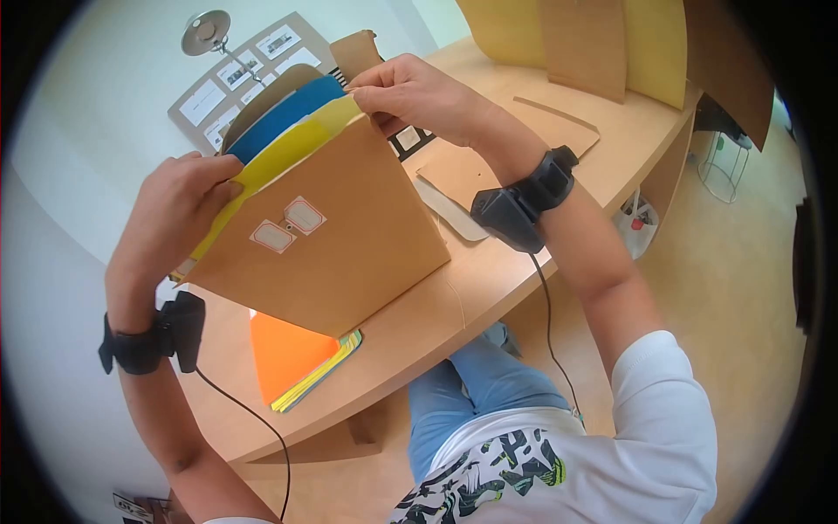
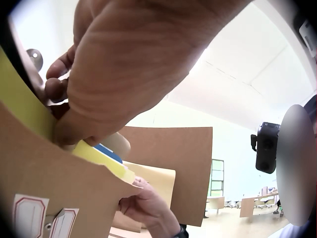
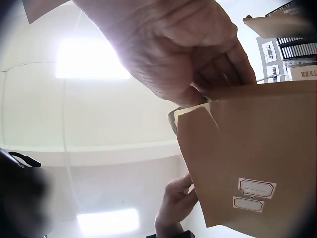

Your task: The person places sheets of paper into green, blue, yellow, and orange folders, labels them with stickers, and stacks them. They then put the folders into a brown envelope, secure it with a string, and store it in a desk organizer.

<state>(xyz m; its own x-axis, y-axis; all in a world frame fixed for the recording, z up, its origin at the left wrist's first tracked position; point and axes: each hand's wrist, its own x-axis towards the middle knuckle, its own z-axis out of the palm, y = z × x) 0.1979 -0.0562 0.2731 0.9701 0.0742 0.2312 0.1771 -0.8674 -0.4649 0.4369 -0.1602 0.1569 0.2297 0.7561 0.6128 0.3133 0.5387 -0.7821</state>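
Note:
A brown paper envelope (image 1: 349, 236) with two red-framed labels stands upright on the desk, tilted in the head view. Yellow sheets (image 1: 292, 144) and a blue sheet (image 1: 284, 113) stick out of its top. At the upper left corner my left hand (image 1: 175, 205) pinches the yellow sheets and the envelope's edge. My right hand (image 1: 428, 98) pinches the upper right corner. In the right wrist view a small tear shows in the envelope (image 3: 237, 148) beside the right thumb. The left wrist view shows the left thumb and fingers against the yellow sheet (image 2: 22, 96).
An orange sheet (image 1: 284, 354) and a fan of yellow-edged papers lie on the desk (image 1: 410, 341) before the envelope. Flat brown folders (image 1: 463, 179) lie to the right. Tall yellow and brown boards (image 1: 583, 44) stand at the back right, a lamp (image 1: 207, 33) at the back left.

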